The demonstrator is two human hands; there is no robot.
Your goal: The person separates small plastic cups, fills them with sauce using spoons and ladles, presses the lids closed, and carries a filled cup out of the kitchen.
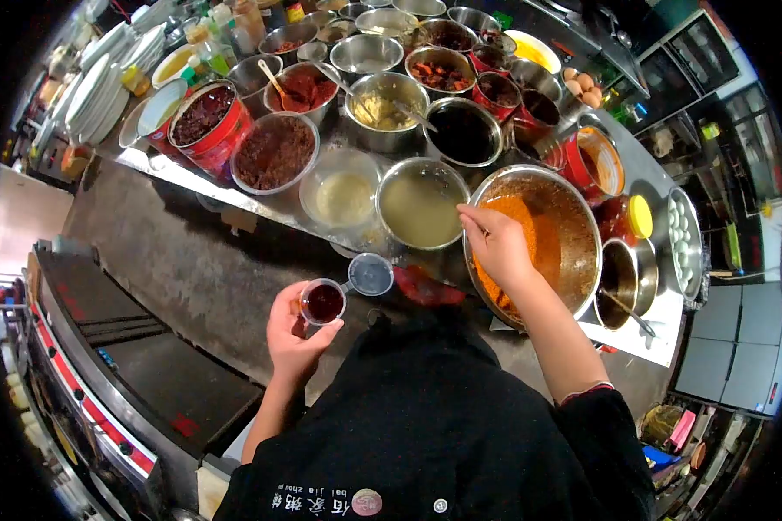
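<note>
The left hand (292, 340) is curled around a small clear plastic cup (325, 304), thumb on its right side and fingers on its left, with a dark red liquid inside. The cup's round lid (370, 274) stands open to the far right of it, joined at the rim. Both are on the near side of the steel table (659, 337), held out from its edge.

The right hand (502, 252) is over the left part of a large steel bowl (573, 252) of orange seasoning, its thumb and fingers drawn nearly together; whether anything is pinched between them I cannot tell. Its fingertips are by the right rim of a steel bowl of cloudy greenish liquid (421, 205).

To the left of that bowl sits a translucent plastic bowl (339, 193) with pale liquid, then a plastic tub of dark reddish-brown paste (275, 153). On the far side, a steel bowl of black liquid (463, 132) stands beside a steel pot of yellowish minced food (386, 111).
</note>
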